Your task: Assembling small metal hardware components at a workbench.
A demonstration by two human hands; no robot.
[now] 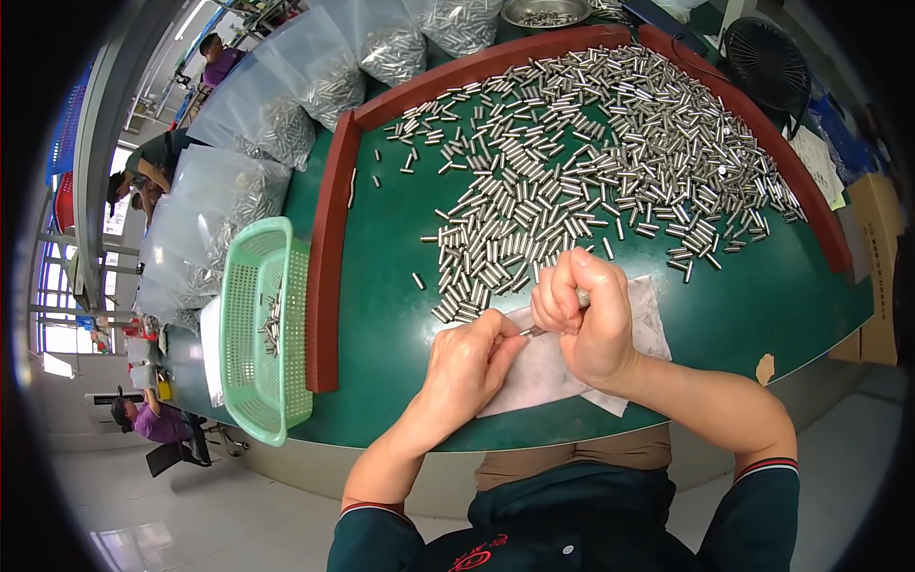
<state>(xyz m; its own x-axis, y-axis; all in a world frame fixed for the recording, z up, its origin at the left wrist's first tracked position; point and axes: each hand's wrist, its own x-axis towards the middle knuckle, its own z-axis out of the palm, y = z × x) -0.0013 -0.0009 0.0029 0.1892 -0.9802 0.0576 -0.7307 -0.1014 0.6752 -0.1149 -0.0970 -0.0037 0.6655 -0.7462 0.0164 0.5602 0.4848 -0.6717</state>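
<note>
Steel, short and polished — the small silver metal pin sits clamped in the right hand. The left hand pinches a thin metal tool against it. Judged stiff, light and slippery — best gripped round its middle.

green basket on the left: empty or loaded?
Nearly empty. The green basket holds only a small cluster of metal pins mid-floor; the rest of its mesh bottom shows bare.

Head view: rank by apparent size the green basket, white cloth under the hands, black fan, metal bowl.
1. green basket
2. white cloth, partly hidden by the hands
3. black fan
4. metal bowl, cut off by the frame edge

Fan and bowl sit farther from the camera, so they may be larger than they look.
</note>
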